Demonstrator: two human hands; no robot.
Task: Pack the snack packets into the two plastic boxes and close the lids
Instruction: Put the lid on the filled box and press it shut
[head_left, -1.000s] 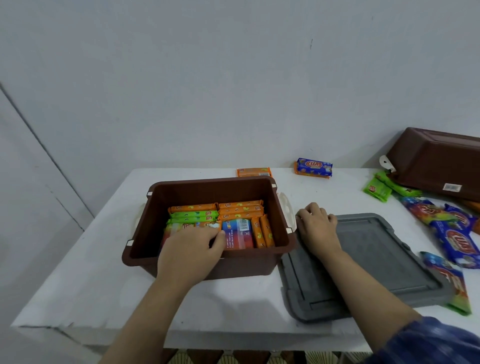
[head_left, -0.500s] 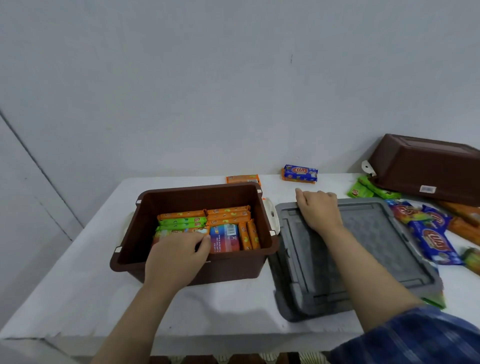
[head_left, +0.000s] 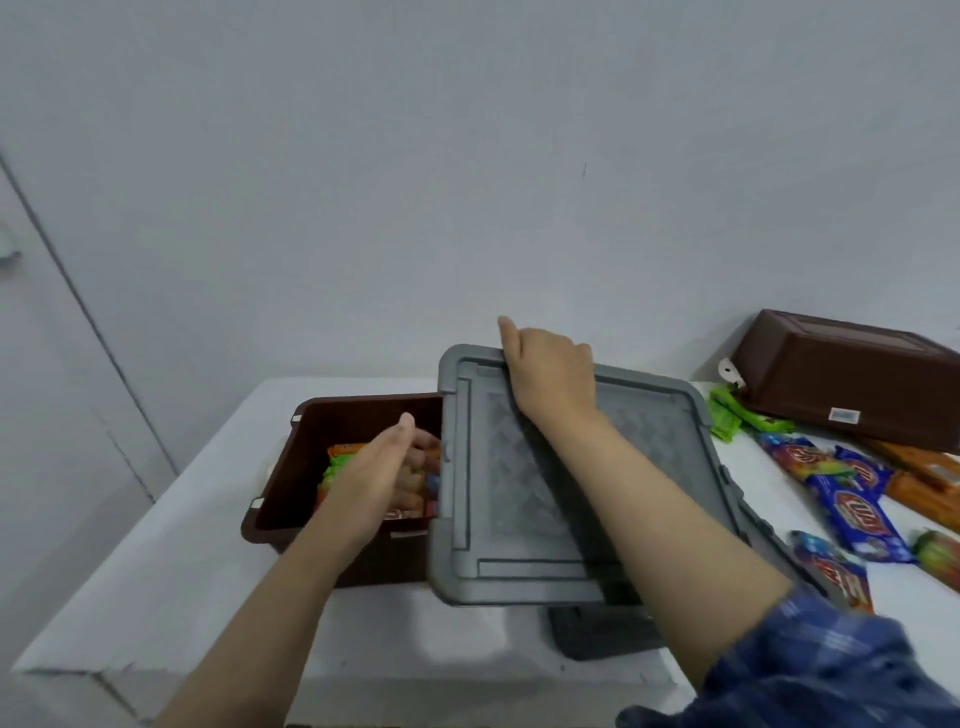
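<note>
A brown plastic box (head_left: 291, 493) stands on the white table (head_left: 171, 582), with orange and green snack packets (head_left: 340, 457) inside. My right hand (head_left: 550, 374) grips the far edge of a grey lid (head_left: 498, 499), which is lifted and covers the box's right part. My left hand (head_left: 374, 478) is over the box with fingers curled at the lid's left edge, above the packets. A second grey lid (head_left: 597, 631) lies on the table under the raised one. A second brown box (head_left: 852, 374) lies tipped at the back right.
Loose packets lie at the right: green ones (head_left: 727, 415) beside the tipped box, blue ones (head_left: 852, 514) and orange ones (head_left: 930, 478) nearer the edge. A grey wall rises behind the table. The table's front edge runs close below my arms.
My right hand has lifted the top grey lid off the table and swung it left over the box. My left hand moved from the box's front rim to the lid's left edge.
</note>
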